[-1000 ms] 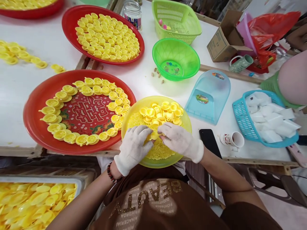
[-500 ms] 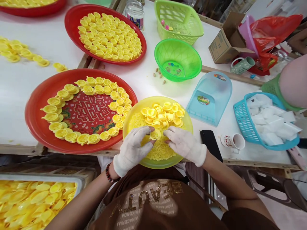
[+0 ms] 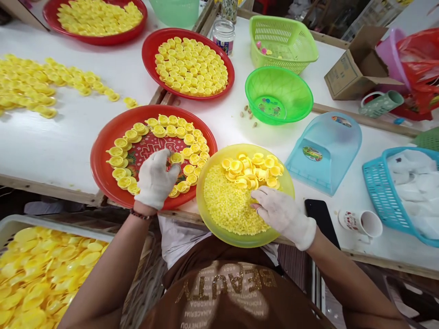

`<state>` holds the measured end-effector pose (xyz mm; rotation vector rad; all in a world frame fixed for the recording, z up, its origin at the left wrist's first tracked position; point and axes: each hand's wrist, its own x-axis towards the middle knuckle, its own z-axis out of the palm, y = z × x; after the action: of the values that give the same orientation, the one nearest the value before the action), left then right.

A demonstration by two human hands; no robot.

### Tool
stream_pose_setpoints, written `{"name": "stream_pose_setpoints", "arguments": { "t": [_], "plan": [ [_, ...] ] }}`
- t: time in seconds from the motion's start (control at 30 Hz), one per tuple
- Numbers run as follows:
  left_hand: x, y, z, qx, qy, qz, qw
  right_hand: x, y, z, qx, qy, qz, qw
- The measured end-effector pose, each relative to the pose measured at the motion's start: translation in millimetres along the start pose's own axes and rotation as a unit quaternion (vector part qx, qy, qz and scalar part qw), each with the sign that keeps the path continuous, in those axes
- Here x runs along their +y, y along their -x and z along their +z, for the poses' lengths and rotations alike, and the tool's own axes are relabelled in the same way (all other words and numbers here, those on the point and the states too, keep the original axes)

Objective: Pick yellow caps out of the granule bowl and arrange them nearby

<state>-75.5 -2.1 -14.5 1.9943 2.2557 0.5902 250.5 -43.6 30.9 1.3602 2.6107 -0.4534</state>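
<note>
My left hand (image 3: 156, 180), in a white glove, is over the red tray (image 3: 99, 157). Thumb and fingers pinch a small yellow plastic cup (image 3: 176, 158) above the tray's patterned middle. Around the rim, similar yellow cups (image 3: 131, 135) are set in a ring, mostly two deep. My gloved right hand (image 3: 283, 214) hovers over the right side of the yellow basin (image 3: 206, 214), fingers slightly bent and apart, nothing visible in them. Pale yellow pellets (image 3: 233, 208) cover the basin's bottom, and a heap of loose yellow cups (image 3: 254, 169) lies on their far side.
Behind stand a second red tray of cups (image 3: 192, 68), a green bowl (image 3: 279, 96) and a green basket (image 3: 284, 43). To the right are a blue dustpan (image 3: 324, 155), a phone (image 3: 322, 221), a mug (image 3: 360, 221) and a blue basket (image 3: 387, 192). A crate of yellow pieces (image 3: 51, 269) sits below left.
My left hand has moved left from the yellow basin to over the red tray, carrying a cup. My right hand stays over the basin. The whole view has shifted left.
</note>
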Motion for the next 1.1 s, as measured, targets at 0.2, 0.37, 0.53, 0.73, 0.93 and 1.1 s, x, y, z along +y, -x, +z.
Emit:
{"name": "stream_pose_setpoints", "arguments": {
  "t": [0.2,0.37,0.53,0.73,0.93,1.1],
  "plan": [
    [-20,-17,25.0,-0.089,0.015,0.002,0.996,-3,0,-3,-0.02,0.016,0.012,1.0],
    [-13,-9,18.6,-0.082,0.025,0.039,0.996,-15,-7,-6,-0.049,0.023,0.04,0.998],
    [33,7,1.6,0.028,0.1,0.121,0.987,-29,-23,-7,-0.081,0.032,0.031,0.996],
    [114,4,21.2,-0.083,0.059,0.217,0.971,-25,-26,0,-0.089,-0.006,0.015,0.996],
    [127,-15,25.1,-0.103,0.047,0.204,0.972,-18,-22,6,-0.088,-0.035,-0.004,0.995],
    [112,16,-1.6,-0.165,0.083,0.246,0.952,-7,-20,7,-0.059,-0.079,-0.006,0.995]
  ]
}}
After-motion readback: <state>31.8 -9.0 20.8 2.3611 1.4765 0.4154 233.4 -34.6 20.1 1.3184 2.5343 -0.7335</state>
